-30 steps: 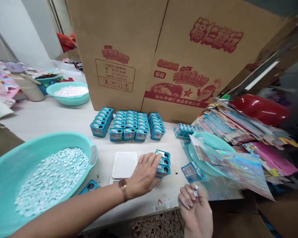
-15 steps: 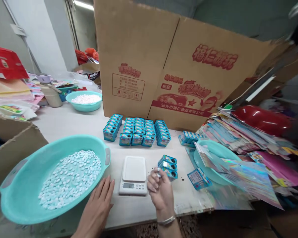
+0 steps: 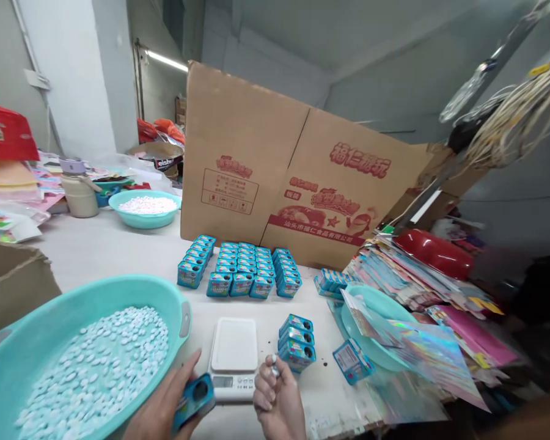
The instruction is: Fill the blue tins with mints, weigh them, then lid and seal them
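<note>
Small blue box [image 3: 193, 402] sits in the left hand [image 3: 160, 406], just beside the near left corner of the white scale [image 3: 234, 345]. That hand is partly curled, its fingers and thumb closed around the box from the left; the wrist is cut off by the bottom edge. Whether the dark round spot on the box is a hole or print, I cannot tell. Well apart from it, the right hand [image 3: 279, 397] is folded into a loose fist, pale pellets [image 3: 274, 368] pinched at thumb and forefinger; anything deeper in the palm is hidden. Three more blue boxes [image 3: 297, 343] stand just beyond that fist. The scale's display is too small to read, and the turquoise basin [image 3: 41, 321] runs out of view.
</note>
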The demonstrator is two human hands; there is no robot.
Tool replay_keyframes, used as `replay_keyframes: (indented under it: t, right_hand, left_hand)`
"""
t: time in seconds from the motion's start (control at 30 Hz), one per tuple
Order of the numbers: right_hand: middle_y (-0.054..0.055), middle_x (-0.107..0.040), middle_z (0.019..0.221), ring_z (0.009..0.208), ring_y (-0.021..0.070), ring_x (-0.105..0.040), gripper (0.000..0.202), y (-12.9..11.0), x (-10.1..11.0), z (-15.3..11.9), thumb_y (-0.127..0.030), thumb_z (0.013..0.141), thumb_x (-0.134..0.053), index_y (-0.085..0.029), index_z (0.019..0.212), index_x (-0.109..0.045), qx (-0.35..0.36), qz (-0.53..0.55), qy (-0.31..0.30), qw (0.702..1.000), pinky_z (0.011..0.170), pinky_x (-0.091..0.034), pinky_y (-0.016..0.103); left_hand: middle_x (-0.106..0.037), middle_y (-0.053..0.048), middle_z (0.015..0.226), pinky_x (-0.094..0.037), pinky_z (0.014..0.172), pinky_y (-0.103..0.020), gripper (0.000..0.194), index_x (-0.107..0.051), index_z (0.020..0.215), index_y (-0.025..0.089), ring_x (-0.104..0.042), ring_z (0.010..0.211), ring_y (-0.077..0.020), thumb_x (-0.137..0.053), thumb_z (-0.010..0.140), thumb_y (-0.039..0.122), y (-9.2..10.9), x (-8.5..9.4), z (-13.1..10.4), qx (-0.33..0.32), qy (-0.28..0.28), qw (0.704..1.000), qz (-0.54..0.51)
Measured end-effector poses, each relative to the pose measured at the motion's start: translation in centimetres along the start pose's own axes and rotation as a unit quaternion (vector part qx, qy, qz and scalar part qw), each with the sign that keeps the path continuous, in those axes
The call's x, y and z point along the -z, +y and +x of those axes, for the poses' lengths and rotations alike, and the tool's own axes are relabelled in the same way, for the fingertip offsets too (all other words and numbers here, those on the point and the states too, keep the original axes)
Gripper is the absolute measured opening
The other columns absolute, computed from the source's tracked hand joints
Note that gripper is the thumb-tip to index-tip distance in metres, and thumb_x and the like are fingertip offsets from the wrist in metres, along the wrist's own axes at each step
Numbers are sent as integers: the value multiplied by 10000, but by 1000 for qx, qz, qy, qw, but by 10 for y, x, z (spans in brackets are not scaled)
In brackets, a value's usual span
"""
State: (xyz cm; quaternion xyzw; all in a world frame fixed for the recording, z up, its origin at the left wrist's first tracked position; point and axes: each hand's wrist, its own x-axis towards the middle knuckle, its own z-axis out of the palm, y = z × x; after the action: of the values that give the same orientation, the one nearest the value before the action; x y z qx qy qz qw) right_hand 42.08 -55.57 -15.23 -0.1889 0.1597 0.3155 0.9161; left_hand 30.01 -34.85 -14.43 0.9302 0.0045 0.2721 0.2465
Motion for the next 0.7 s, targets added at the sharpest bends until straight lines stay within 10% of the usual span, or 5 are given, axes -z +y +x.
replay_keyframes:
  t: [0.13, 0.43, 0.6, 0.7]
  right_hand:
    - [-126, -368, 525, 375, 2, -307, 299, -10, 1, -6, -234, 683, -791, -171, 763, -511, 16, 5, -18, 1000, 364, -151, 138]
    - [-114, -387, 560, 395, 24, -343, 203, -37, 12, -15, -230, 815, -680, -189, 814, -481, 51, 12, -18, 998, 379, -219, 160]
    - [-106, -385, 577, 413, 30, -350, 159, -53, 13, -21, -209, 843, -631, -191, 822, -474, 67, 22, -11, 997, 385, -258, 152]
    - [-99, -376, 584, 424, 36, -350, 116, -59, 15, -24, -188, 860, -593, -187, 826, -482, 77, 22, 7, 997, 390, -281, 152]
  left_hand:
    - [-642, -51, 1122, -547, 890, -319, 717, -272, 1487, 284, -648, 1015, -202, -580, 847, 192, 23, -3, 52, 29, -42, 992, -113]
    - [-608, -71, 1155, -492, 949, -429, 967, -117, 1533, 235, -589, 1054, -232, -533, 694, -7, 15, -81, 117, -12, -152, 982, -114]
    - [-283, -188, 1559, -330, 1142, -552, 1017, -36, 1545, 229, -286, 1443, -342, -703, 778, 230, 22, -44, 113, -6, -58, 993, -101]
    - [-328, -155, 1551, -334, 1153, -552, 967, -119, 1541, 241, -326, 1432, -328, -726, 795, 341, 20, 0, 96, 60, 33, 992, -107]
